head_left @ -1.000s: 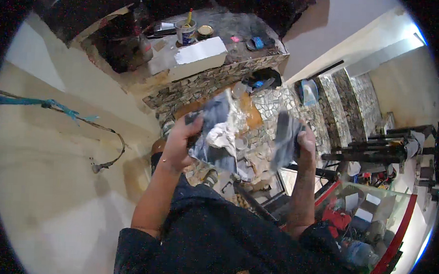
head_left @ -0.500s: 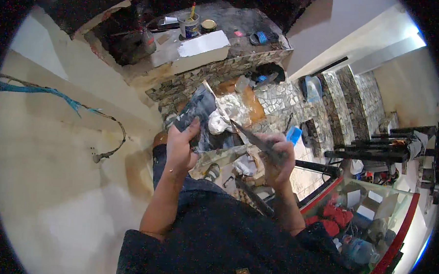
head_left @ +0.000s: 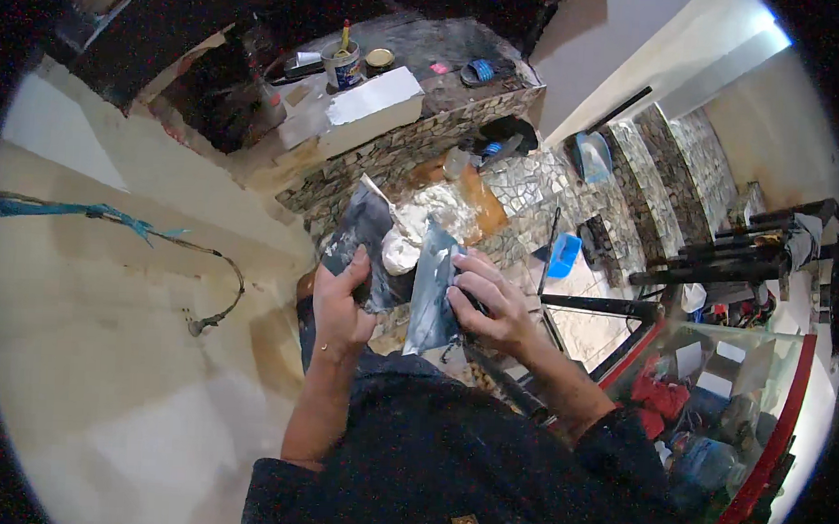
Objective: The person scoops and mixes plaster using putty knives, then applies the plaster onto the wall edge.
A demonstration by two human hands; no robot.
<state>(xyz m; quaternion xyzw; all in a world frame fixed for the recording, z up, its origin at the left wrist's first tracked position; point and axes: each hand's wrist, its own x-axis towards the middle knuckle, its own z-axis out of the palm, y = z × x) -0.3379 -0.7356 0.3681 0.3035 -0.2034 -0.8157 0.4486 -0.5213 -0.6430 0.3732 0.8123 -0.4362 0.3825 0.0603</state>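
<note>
My left hand (head_left: 341,305) grips a dark, smeared putty blade (head_left: 357,224), thumb on its face. A lump of white putty (head_left: 400,253) clings along that blade's right edge. In my right hand (head_left: 494,307) is a wide grey scraper (head_left: 431,291), its broad face streaked with white and its edge close to the lump. Fingertips press on the scraper's right side; whether it touches the putty I cannot tell. Below and beyond lies a spread of white putty (head_left: 448,207) on a brown board (head_left: 489,214).
A stone-patterned ledge at the back holds a bucket (head_left: 342,67) with a brush, a small tin (head_left: 380,61) and a white block (head_left: 375,99). Cables (head_left: 232,271) stick out of the left wall. At right stand a blue tray (head_left: 564,256) and a red-edged glass case (head_left: 788,409).
My right hand has turned the scraper from nearly edge-on to broad face showing, and brought it left, nearer the left blade. The left hand has barely moved.
</note>
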